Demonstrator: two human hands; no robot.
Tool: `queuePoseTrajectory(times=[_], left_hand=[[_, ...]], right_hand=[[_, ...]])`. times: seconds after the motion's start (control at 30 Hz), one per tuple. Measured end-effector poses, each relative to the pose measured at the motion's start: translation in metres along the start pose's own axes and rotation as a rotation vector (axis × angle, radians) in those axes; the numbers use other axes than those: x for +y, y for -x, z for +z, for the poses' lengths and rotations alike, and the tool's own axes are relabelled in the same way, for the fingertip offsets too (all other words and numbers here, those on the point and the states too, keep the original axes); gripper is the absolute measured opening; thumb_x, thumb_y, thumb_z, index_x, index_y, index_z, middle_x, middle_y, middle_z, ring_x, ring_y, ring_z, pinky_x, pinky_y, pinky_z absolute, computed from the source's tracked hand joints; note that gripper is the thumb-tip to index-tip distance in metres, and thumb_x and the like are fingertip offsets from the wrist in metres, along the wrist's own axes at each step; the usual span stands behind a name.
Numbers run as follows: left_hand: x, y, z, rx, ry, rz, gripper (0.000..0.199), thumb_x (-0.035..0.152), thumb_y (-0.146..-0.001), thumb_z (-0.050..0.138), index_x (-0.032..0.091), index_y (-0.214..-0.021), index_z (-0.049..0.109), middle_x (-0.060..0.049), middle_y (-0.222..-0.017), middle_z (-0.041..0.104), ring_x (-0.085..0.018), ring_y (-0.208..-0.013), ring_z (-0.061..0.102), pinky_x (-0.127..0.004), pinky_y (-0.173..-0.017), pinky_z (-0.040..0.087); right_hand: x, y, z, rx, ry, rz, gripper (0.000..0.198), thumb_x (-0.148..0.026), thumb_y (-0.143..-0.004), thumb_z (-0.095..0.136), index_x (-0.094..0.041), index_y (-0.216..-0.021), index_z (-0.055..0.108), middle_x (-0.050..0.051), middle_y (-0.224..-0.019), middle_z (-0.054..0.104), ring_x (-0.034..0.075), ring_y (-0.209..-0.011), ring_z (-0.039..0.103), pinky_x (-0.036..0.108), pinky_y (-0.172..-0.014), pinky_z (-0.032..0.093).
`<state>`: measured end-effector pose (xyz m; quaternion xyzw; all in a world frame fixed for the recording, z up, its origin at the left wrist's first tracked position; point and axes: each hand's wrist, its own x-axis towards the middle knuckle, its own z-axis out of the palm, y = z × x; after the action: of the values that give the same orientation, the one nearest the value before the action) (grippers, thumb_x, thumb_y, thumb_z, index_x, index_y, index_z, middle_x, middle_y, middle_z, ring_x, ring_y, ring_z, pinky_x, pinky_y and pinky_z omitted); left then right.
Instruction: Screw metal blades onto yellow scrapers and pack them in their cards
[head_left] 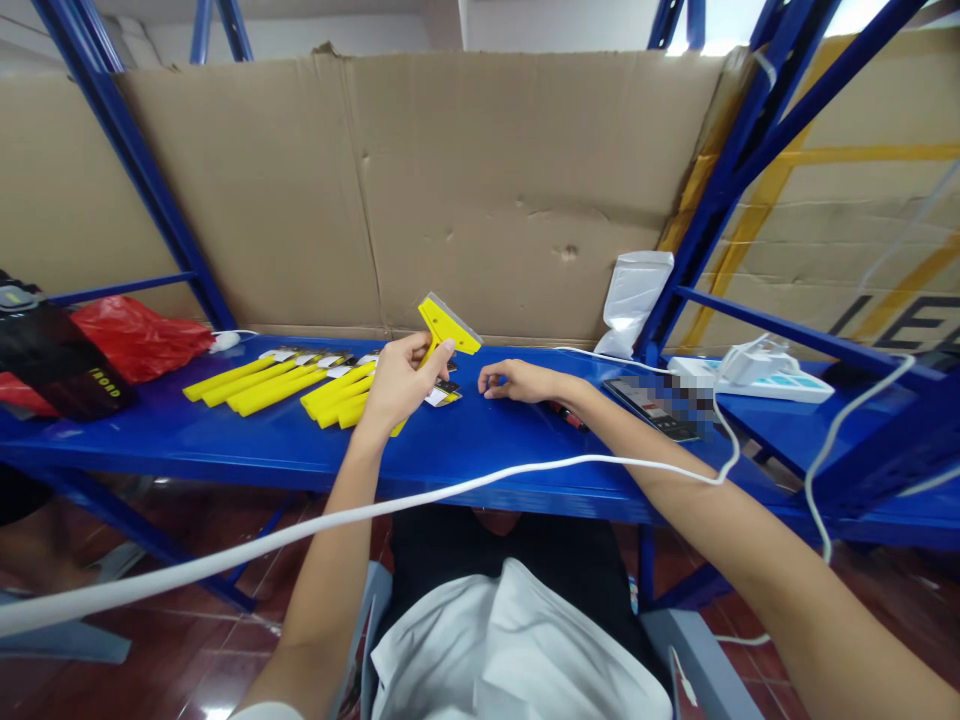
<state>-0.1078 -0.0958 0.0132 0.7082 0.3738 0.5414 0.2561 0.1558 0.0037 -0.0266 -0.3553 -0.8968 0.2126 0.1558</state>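
My left hand [405,382] is closed round the handle of a yellow scraper [448,327], its wide head and blade tilted up above the blue tabletop. Over the table to the right, my right hand [517,381] has its fingers loosely curled and a little apart, with nothing visible in them. Several yellow scrapers [277,388] lie in a row to the left, handles toward me, their far ends among small packaging cards [442,393]. My left hand hides part of this row. A red and black object [570,416] is partly covered by my right forearm.
A white cable [465,487] crosses in front of the blue table [480,450]. On the right are a phone [652,408] and a white power strip [750,378]. A black bottle [60,350] and red plastic bag [142,338] stand left. Cardboard [480,190] backs the table.
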Motion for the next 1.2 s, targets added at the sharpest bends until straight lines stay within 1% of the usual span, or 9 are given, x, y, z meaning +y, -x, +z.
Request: queuePoseTrajectory(times=[0.1, 0.3, 0.6, 0.73, 0.83, 0.93, 1.07, 1.13, 1.2], left_hand=[[-0.001, 0.000, 0.000, -0.002, 0.000, 0.001, 0.046, 0.059, -0.100, 0.074, 0.019, -0.077, 0.068, -0.003, -0.068, 0.069, -0.016, -0.065, 0.065, -0.026, -0.060, 0.045], [-0.001, 0.000, 0.000, -0.002, -0.006, 0.006, 0.046, 0.059, -0.100, 0.074, 0.019, -0.077, 0.068, -0.003, -0.066, 0.068, -0.017, -0.066, 0.066, -0.027, -0.061, 0.047], [0.001, 0.000, 0.000, -0.004, -0.001, 0.005, 0.046, 0.058, -0.100, 0.074, 0.019, -0.077, 0.069, -0.003, -0.064, 0.067, -0.017, -0.066, 0.066, -0.027, -0.061, 0.047], [0.000, 0.000, 0.000, -0.005, 0.002, 0.010, 0.046, 0.058, -0.100, 0.074, 0.019, -0.076, 0.069, -0.003, -0.066, 0.069, -0.017, -0.065, 0.066, -0.027, -0.061, 0.047], [-0.001, -0.001, 0.000, -0.007, 0.003, 0.008, 0.046, 0.059, -0.100, 0.074, 0.019, -0.077, 0.069, -0.003, -0.067, 0.070, -0.016, -0.064, 0.065, -0.027, -0.060, 0.046], [-0.001, 0.000, 0.000, -0.010, 0.004, -0.001, 0.047, 0.060, -0.100, 0.074, 0.019, -0.078, 0.069, -0.004, -0.069, 0.071, -0.015, -0.063, 0.064, -0.026, -0.058, 0.044], [0.000, 0.000, -0.001, -0.030, -0.004, -0.023, 0.048, 0.062, -0.099, 0.074, 0.019, -0.079, 0.069, -0.004, -0.069, 0.071, -0.015, -0.061, 0.062, -0.026, -0.056, 0.043], [0.001, 0.001, -0.001, -0.040, -0.011, -0.037, 0.049, 0.064, -0.099, 0.074, 0.019, -0.079, 0.069, -0.003, -0.066, 0.070, -0.016, -0.060, 0.062, -0.026, -0.055, 0.042], [0.003, 0.001, -0.001, -0.052, -0.025, -0.044, 0.048, 0.063, -0.099, 0.073, 0.020, -0.078, 0.069, -0.003, -0.064, 0.068, -0.015, -0.058, 0.061, -0.026, -0.055, 0.042]], right_hand=[[-0.001, 0.000, 0.001, 0.002, 0.010, 0.005, 0.009, -0.024, -0.098, 0.072, -0.019, -0.100, 0.080, 0.006, -0.102, 0.080, 0.020, -0.089, 0.070, 0.031, -0.086, 0.051], [0.003, -0.002, 0.003, 0.039, 0.041, 0.074, 0.011, -0.024, -0.099, 0.075, -0.017, -0.107, 0.079, 0.011, -0.111, 0.083, 0.023, -0.096, 0.074, 0.033, -0.087, 0.052], [0.000, -0.002, 0.001, 0.013, 0.055, 0.095, 0.007, -0.021, -0.102, 0.074, -0.018, -0.101, 0.080, 0.009, -0.108, 0.084, 0.022, -0.093, 0.072, 0.031, -0.086, 0.051], [0.002, -0.001, 0.003, 0.043, 0.043, 0.121, 0.007, -0.024, -0.101, 0.076, -0.017, -0.101, 0.080, 0.011, -0.105, 0.083, 0.022, -0.088, 0.071, 0.031, -0.079, 0.049], [0.002, -0.001, 0.003, 0.083, 0.010, 0.112, 0.006, -0.023, -0.098, 0.077, -0.018, -0.097, 0.078, 0.009, -0.100, 0.082, 0.022, -0.085, 0.069, 0.031, -0.078, 0.048], [-0.002, -0.003, 0.002, 0.192, -0.047, 0.076, 0.009, -0.027, -0.099, 0.075, -0.018, -0.097, 0.075, 0.007, -0.098, 0.080, 0.020, -0.084, 0.068, 0.031, -0.079, 0.049], [-0.008, -0.005, -0.003, 0.444, -0.142, 0.022, 0.025, -0.046, -0.105, 0.064, -0.020, -0.106, 0.067, 0.008, -0.107, 0.077, 0.020, -0.084, 0.065, 0.033, -0.078, 0.052], [-0.010, -0.006, -0.007, 0.567, -0.182, -0.004, 0.032, -0.053, -0.104, 0.062, -0.022, -0.108, 0.065, 0.009, -0.112, 0.075, 0.021, -0.089, 0.065, 0.034, -0.080, 0.053], [-0.011, -0.006, -0.010, 0.667, -0.214, -0.022, 0.035, -0.058, -0.103, 0.064, -0.023, -0.106, 0.063, 0.009, -0.113, 0.073, 0.022, -0.093, 0.064, 0.034, -0.082, 0.054]])
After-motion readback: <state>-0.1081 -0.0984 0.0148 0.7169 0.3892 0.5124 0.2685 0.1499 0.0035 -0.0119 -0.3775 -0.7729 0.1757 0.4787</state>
